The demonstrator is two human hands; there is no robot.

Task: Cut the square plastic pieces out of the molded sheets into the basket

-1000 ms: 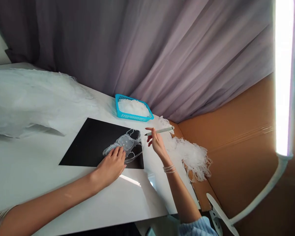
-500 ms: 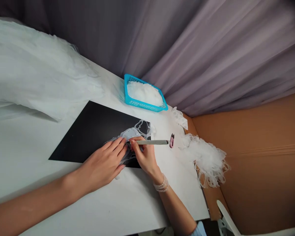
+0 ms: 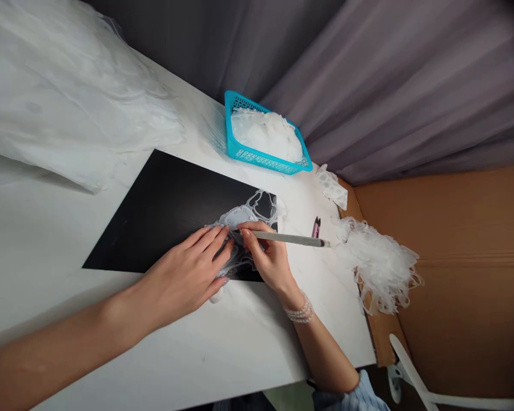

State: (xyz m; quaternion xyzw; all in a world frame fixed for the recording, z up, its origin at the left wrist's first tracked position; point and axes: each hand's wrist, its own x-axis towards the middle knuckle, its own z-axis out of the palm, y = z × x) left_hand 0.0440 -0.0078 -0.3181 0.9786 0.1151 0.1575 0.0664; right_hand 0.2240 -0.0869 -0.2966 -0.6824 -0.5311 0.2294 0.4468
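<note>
Table [image 3: 163, 359], blue basket [image 3: 263, 159] of white pieces [image 3: 268, 134]

No readable text, label, brand, number or sign anywhere in view

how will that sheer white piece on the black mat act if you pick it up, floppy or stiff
Probably floppy: the sheer white piece has thin, looping strands, so it would likely sag. It looks light for its size, since the black mat shows through it. Its open loops might snag on the pen-like tool.
</note>
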